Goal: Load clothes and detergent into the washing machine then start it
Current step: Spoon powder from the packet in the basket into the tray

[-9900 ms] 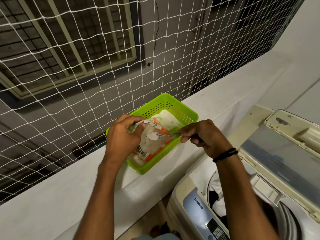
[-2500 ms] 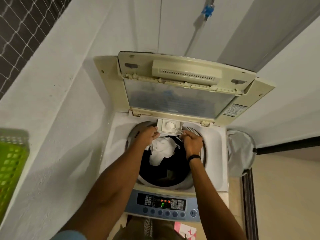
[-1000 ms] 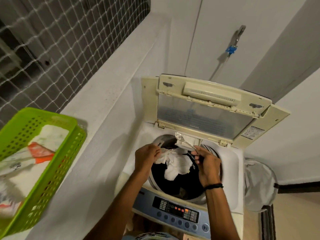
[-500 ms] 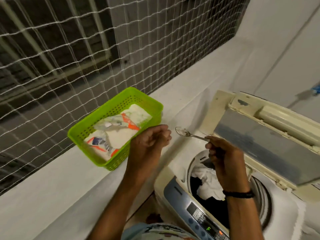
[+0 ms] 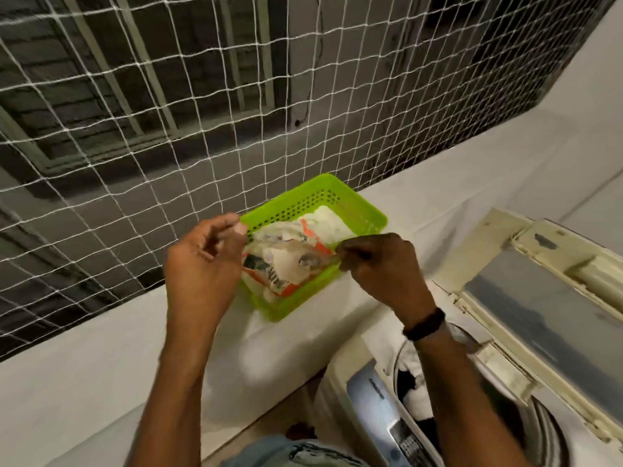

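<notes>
A green plastic basket (image 5: 369, 210) stands on the white ledge and holds a white and orange detergent pouch (image 5: 290, 264). My right hand (image 5: 377, 264) grips a metal spoon (image 5: 312, 261) by its handle, the bowl lying over the pouch. My left hand (image 5: 205, 261) hovers at the basket's left edge, fingers loosely curled and holding nothing. At the lower right the washing machine (image 5: 377, 399) stands with its lid (image 5: 546, 298) raised, and white and dark clothes (image 5: 416, 396) lie in the drum.
A white rope net (image 5: 202, 129) closes off the opening behind the ledge (image 5: 101, 382). The machine's control panel (image 5: 401, 436) faces me at the bottom. A white wall runs along the right behind the lid.
My view has swung from the machine's drum back to the basket. My right hand has carried the spoon leftward over the pouch, and my left hand has risen to the basket's left edge.
</notes>
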`<state>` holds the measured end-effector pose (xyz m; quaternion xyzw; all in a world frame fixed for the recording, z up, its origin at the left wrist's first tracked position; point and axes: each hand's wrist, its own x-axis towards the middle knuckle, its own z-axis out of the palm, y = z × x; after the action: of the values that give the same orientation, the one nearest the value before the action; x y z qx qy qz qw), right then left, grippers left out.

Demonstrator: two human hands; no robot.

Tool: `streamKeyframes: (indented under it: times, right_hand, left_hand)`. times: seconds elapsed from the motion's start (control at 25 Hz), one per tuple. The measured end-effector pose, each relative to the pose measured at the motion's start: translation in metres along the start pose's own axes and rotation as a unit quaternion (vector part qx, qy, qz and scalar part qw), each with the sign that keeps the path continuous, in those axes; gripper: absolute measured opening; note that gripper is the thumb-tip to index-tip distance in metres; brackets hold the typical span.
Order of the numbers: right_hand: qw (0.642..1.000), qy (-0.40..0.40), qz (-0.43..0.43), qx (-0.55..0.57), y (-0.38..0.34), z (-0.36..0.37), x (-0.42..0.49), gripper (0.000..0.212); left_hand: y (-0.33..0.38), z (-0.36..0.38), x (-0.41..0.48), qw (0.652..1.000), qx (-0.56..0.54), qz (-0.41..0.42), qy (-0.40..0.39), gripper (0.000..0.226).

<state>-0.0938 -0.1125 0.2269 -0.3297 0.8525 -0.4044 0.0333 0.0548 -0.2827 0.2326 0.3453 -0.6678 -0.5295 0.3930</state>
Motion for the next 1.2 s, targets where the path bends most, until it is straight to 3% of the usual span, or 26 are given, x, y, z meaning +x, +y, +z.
streamKeyframes:
  times: [0.08, 0.16, 0.28, 0.44, 0.76, 0.96, 1.2]
  right_hand:
    - [0.995, 0.003, -0.034, -0.093, -0.008, 0.016, 0.011, 0.029]
    - [0.988, 0.019, -0.014, -0.150, -0.015, 0.024, 0.019, 0.035]
    - [0.984, -0.016, 0.007, -0.179, -0.015, 0.023, 0.025, 0.040]
    - [0.990, -0.076, 0.073, -0.095, -0.020, 0.013, 0.032, 0.033]
    - [0.958, -0.205, 0.197, -0.021, -0.040, 0.025, 0.047, 0.017]
    - [0.956, -0.178, 0.219, 0.074, -0.037, 0.021, 0.043, 0.015]
    - [0.944, -0.068, 0.233, 0.222, -0.011, 0.001, 0.022, 0.017]
  left_hand:
    - [-0.005, 0.001, 0.003, 1.000, 0.011, -0.008, 0.002, 0.017]
    - [-0.009, 0.000, 0.005, 0.999, 0.035, 0.000, -0.006, 0.016]
    - [-0.015, -0.004, 0.007, 0.998, 0.052, 0.019, -0.015, 0.014]
    - [-0.019, -0.007, 0.007, 0.997, 0.064, 0.033, -0.023, 0.013]
    - [-0.021, -0.002, 0.004, 0.989, 0.129, 0.062, -0.040, 0.018]
    - [-0.020, -0.008, 0.005, 0.986, 0.148, 0.072, -0.037, 0.017]
    - [-0.018, -0.007, 0.005, 0.987, 0.146, 0.062, -0.039, 0.018]
